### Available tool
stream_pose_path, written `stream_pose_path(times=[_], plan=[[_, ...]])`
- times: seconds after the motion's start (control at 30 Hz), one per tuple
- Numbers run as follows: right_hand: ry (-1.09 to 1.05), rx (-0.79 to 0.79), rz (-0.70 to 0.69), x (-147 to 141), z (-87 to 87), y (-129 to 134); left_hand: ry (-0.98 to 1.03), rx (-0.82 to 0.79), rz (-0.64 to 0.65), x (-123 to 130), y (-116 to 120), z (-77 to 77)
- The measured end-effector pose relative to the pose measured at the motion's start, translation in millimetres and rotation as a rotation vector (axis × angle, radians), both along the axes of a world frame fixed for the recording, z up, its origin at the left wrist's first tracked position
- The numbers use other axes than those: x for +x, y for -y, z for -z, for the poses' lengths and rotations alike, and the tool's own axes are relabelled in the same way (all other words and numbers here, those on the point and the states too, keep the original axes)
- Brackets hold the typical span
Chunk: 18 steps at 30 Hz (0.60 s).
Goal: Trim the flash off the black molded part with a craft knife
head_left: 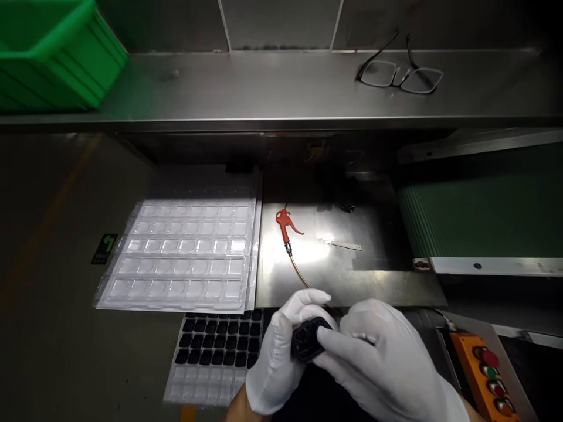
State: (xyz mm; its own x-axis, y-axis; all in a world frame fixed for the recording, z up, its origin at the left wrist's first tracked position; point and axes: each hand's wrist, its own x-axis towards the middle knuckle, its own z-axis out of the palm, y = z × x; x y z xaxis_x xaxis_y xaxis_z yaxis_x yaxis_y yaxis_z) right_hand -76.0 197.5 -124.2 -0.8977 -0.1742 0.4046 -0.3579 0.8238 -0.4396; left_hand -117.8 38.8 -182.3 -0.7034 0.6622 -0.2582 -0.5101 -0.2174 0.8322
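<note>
A small black plastic part (309, 340) is held low in the middle of the view, just in front of the near edge of the steel tabletop (352, 275). It is gripped between both white-gloved hands: the left hand (281, 351) is wrapped around its left side, its grip closed on the part, and the right hand (382, 357) is laid over it from the right, with fingertips (325, 337) pressed on its top face, so that grip too is closed on the part.

Just left of the hands, a tray of black parts (217, 343) is seen, its nearer rows unfilled. Beyond it, a stack of clear plastic trays (180, 255) is laid flat. On the tabletop, a red air blow gun (285, 223) is lying with its hose (299, 272) trailing toward the hands, and a thin metal strip (343, 245) lies to its right. On the shelf above, a pair of glasses (400, 73) and a green bin (53, 53) are set well apart. An orange button box (486, 369) is seen at the lower right.
</note>
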Motion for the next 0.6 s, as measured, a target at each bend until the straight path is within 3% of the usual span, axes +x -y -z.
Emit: stream_pose_path(times=[0.2, 0.47, 0.6], plan=[[0.054, 0.01, 0.027, 9, 5.9, -8, 0.062, 0.015, -0.063, 14, -14, 10.9], [0.016, -0.026, 0.026, 17, -3.4, -18, 0.153, 0.017, -0.089, 26, -32, 2.6], [0.063, 0.061, 0.086, 23, 3.5, -21, 0.371, 0.086, -0.156, 29, -44, -2.9]])
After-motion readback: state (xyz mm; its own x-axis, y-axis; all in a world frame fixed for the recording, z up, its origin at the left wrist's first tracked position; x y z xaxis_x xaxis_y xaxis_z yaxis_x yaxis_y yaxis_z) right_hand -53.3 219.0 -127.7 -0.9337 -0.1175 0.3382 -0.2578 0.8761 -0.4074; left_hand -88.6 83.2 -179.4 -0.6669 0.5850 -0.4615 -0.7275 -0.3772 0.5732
